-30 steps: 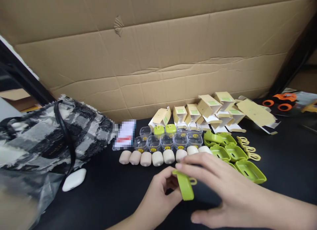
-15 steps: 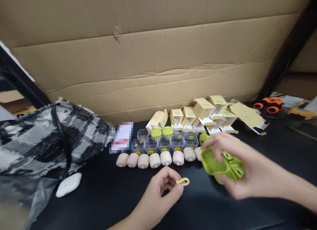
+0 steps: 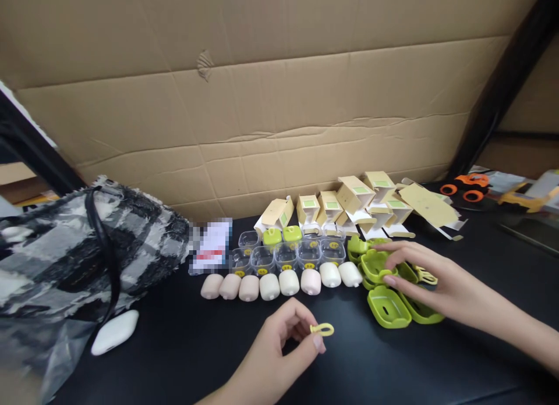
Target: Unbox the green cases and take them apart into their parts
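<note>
Between thumb and forefinger, my left hand [image 3: 286,350] pinches a small yellow loop [image 3: 322,329] above the black table. On the right, my right hand [image 3: 430,277] has its thumb and fingers on the edge of a green tray-like piece [image 3: 376,266]. More green pieces lie around and under it, among them a slotted one [image 3: 388,307] in front. Yellow loops [image 3: 427,276] show beside my right fingers. A row of pale rounded caps [image 3: 289,282] stands beyond my left hand, with clear cups [image 3: 286,255] behind it.
Opened small cartons [image 3: 356,192] stand against the cardboard wall [image 3: 271,91]. Two green lids [image 3: 292,234] sit behind the cups. A checked bag [image 3: 144,236] and a white case [image 3: 115,333] are on the left, an orange toy car [image 3: 471,187] far right.
My right hand has lowered the green pieces to the table, and they now lie spread out. My left hand still holds the yellow loop. The view has shifted slightly.
</note>
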The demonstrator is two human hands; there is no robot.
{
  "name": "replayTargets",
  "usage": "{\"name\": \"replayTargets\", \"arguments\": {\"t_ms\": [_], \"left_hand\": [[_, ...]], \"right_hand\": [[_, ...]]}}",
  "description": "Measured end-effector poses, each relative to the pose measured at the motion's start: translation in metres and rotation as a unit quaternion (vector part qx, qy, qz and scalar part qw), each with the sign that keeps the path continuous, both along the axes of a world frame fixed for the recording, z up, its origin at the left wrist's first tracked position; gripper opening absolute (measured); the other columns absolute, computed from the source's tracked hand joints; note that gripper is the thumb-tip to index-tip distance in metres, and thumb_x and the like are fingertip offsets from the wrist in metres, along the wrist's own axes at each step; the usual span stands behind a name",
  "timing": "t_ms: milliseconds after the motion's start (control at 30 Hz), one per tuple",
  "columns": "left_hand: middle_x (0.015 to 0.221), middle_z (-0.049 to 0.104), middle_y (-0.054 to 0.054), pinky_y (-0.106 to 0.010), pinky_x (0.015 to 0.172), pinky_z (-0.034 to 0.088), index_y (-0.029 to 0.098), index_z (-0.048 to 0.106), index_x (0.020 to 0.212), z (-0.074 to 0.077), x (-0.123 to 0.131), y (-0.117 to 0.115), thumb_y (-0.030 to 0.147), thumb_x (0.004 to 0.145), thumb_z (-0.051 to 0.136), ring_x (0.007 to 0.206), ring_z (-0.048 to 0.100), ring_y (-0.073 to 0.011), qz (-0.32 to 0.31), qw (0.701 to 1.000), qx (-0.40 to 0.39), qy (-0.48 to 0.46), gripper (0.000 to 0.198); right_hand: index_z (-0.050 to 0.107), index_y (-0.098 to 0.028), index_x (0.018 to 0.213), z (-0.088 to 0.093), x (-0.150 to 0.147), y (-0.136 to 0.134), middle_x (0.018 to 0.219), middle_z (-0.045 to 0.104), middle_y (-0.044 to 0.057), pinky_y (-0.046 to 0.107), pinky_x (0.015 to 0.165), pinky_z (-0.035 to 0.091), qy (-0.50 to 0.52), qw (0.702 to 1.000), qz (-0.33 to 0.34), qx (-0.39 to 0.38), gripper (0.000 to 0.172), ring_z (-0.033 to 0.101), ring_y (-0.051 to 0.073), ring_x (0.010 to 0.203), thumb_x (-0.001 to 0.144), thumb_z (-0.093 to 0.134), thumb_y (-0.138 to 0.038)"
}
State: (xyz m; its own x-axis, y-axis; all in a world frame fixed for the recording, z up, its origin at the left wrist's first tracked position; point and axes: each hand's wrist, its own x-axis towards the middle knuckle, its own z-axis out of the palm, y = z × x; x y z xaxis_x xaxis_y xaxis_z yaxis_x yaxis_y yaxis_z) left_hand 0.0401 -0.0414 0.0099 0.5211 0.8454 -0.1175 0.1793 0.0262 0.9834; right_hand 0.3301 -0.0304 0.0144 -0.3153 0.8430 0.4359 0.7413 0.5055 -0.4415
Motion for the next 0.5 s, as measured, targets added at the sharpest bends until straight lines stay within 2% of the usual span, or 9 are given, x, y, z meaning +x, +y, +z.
{"name": "replayTargets", "arguments": {"t_ms": [200, 267, 333, 400, 500], "left_hand": [[0.069, 0.06, 0.0, -0.027, 0.07, 0.041, 0.018, 0.051, 0.079, 0.003, 0.001, -0.002, 0.025, 0.083, 0.057, 0.069, 0.054, -0.0141, -0.002, 1.0, 0.004, 0.001, 0.011], [0.069, 0.059, 0.0, -0.027, 0.071, 0.041, 0.018, 0.051, 0.078, 0.004, 0.001, -0.002, 0.025, 0.082, 0.057, 0.069, 0.054, -0.014, -0.002, 1.0, 0.005, 0.002, 0.01], [0.068, 0.059, 0.001, -0.027, 0.07, 0.041, 0.017, 0.052, 0.078, 0.004, 0.001, -0.002, 0.024, 0.082, 0.057, 0.069, 0.054, -0.0137, -0.004, 1.0, 0.008, 0.004, 0.009], [0.068, 0.058, 0.001, -0.026, 0.069, 0.041, 0.017, 0.054, 0.078, 0.004, 0.001, -0.002, 0.024, 0.082, 0.058, 0.068, 0.053, -0.0133, -0.01, 1.0, 0.014, 0.008, 0.009], [0.07, 0.057, 0.001, -0.025, 0.067, 0.041, 0.017, 0.056, 0.078, 0.002, 0.001, -0.002, 0.026, 0.081, 0.061, 0.068, 0.051, -0.0129, -0.023, 0.999, 0.031, 0.013, 0.01]], "right_hand": [[0.061, -0.026, 0.096, 0.0, 0.005, 0.001, 0.119, 0.062, 0.009, 0.044, 0.091, 0.048, -0.022, 0.998, -0.012, 0.057, 0.013, 0.06, 0.027, 0.109, 0.087, 0.058, -0.035], [0.06, -0.026, 0.098, 0.004, -0.003, -0.002, 0.114, 0.063, 0.009, 0.044, 0.089, 0.048, -0.026, 0.994, -0.015, 0.105, 0.013, 0.06, 0.027, 0.106, 0.087, 0.059, -0.032], [0.06, -0.027, 0.099, 0.008, -0.02, -0.01, 0.106, 0.066, 0.007, 0.04, 0.084, 0.05, -0.032, 0.992, 0.015, 0.124, 0.013, 0.062, 0.025, 0.099, 0.086, 0.061, -0.029], [0.06, -0.026, 0.1, 0.01, -0.043, -0.019, 0.097, 0.067, 0.005, 0.034, 0.078, 0.051, -0.034, 0.993, 0.071, 0.085, 0.014, 0.063, 0.022, 0.093, 0.086, 0.062, -0.028], [0.06, -0.024, 0.1, 0.01, -0.077, -0.03, 0.091, 0.067, 0.003, 0.029, 0.073, 0.051, -0.015, 0.99, 0.138, -0.019, 0.013, 0.063, 0.018, 0.086, 0.088, 0.06, -0.029]]}}
